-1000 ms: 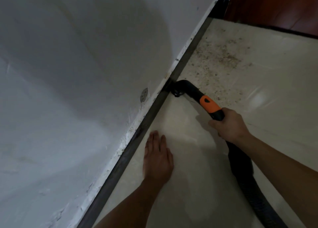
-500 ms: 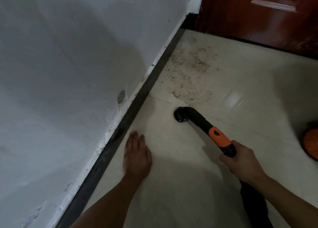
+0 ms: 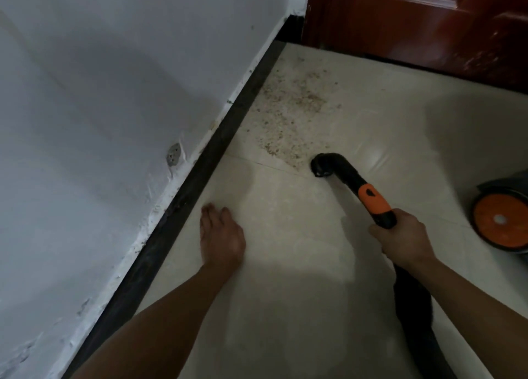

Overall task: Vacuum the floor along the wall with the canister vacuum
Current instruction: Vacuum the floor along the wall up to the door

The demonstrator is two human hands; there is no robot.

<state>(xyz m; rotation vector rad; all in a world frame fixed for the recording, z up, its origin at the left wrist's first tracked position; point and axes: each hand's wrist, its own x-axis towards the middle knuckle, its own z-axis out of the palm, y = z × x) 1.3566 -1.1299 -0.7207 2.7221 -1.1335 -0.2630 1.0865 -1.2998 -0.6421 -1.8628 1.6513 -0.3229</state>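
1. My left hand (image 3: 221, 235) lay flat on the pale tiled floor (image 3: 285, 307), fingers straight and close together, holding nothing. It was just beside the dark skirting strip (image 3: 200, 161) at the foot of the white wall (image 3: 100, 78)
2. My right hand (image 3: 400, 238) gripped the wand (image 3: 374, 200) of the vacuum, fingers curled round the black part just behind its orange section
3. The bent black nozzle (image 3: 324, 164) pointed down at the near edge of a patch of grit (image 3: 291, 104), apart from the skirting strip; whether it touched the tile I could not tell
4. The grit spread from there along the skirting strip toward the corner, where the wall met a red-brown door (image 3: 414, 21)
5. The black hose (image 3: 414, 307) ran back from under my right hand and forearm to the bottom of the view
6. The canister (image 3: 503, 224) sat on the floor to my right, well apart from the wall — an orange wheel and a grey body, partly cut off at the edge
7. A small round grey plate (image 3: 175, 154) sat low on the wall, just above the skirting strip
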